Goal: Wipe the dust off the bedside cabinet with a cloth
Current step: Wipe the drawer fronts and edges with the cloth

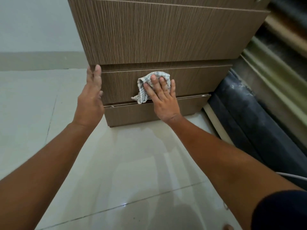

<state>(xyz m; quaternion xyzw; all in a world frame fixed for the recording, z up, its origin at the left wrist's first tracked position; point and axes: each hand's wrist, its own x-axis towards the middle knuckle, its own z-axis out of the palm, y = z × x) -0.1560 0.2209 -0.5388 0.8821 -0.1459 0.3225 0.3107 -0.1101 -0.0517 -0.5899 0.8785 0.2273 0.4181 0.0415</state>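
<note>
The brown wood-grain bedside cabinet (159, 35) stands in front of me, with a large upper front and two low drawer fronts beneath. My right hand (162, 97) lies flat, fingers spread, pressing a white checked cloth (142, 90) against the middle drawer front (199, 80). Part of the cloth hangs down over the gap above the bottom drawer (132, 115). My left hand (90, 98) rests flat against the cabinet's left front corner, fingers together and pointing up, holding nothing.
Glossy pale floor tiles (116, 163) spread below and to the left. A dark bed base and mattress edge (259, 117) run along the cabinet's right side. A pale wall (33, 27) stands at the left. A thin white cable (289, 175) crosses by my right arm.
</note>
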